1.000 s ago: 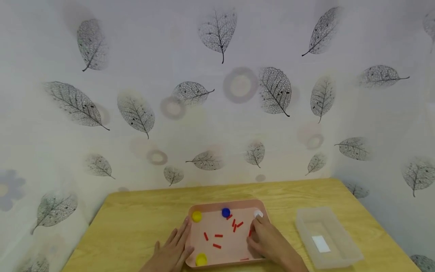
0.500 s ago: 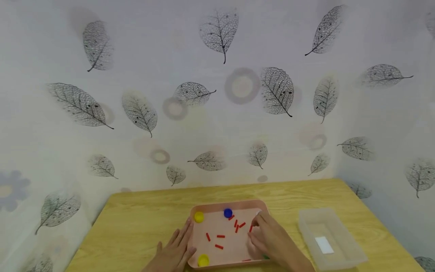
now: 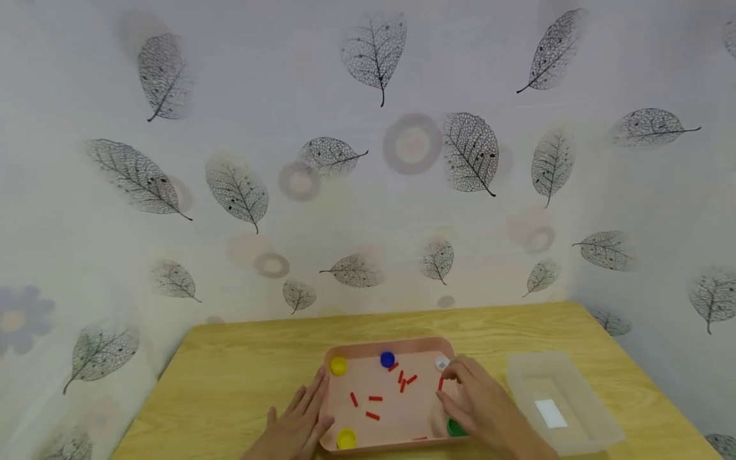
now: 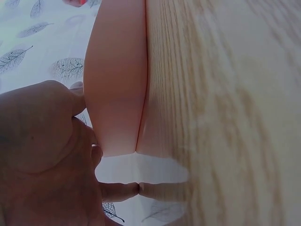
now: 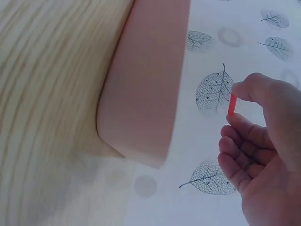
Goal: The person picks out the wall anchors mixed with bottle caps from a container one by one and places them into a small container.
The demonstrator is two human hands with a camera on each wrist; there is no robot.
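Observation:
My right hand (image 3: pixel 483 402) is over the right side of the pink tray (image 3: pixel 402 412), pinching a short red stick (image 5: pixel 232 104) between thumb and fingertip. Just beyond the fingers lies a round white cap (image 3: pixel 442 363) in the tray's far right corner. A green cap (image 3: pixel 457 427) is partly hidden below that hand. My left hand (image 3: pixel 294 418) rests with extended fingers against the tray's left side. Several more red sticks (image 3: pixel 372 416) lie scattered on the tray floor. A blue cap (image 3: pixel 388 360) sits along the far wall, and yellow caps (image 3: pixel 338 366) occupy both left corners.
A translucent plastic box (image 3: pixel 592 418) with a white label stands on the wooden table (image 3: pixel 247 351) to the right of the tray. Behind the table rises a wall (image 3: pixel 356 211) patterned with leaves.
My right hand has drawn back to the right with the red stick, uncovering the white cap and more of the green one. The left hand stays against the tray.

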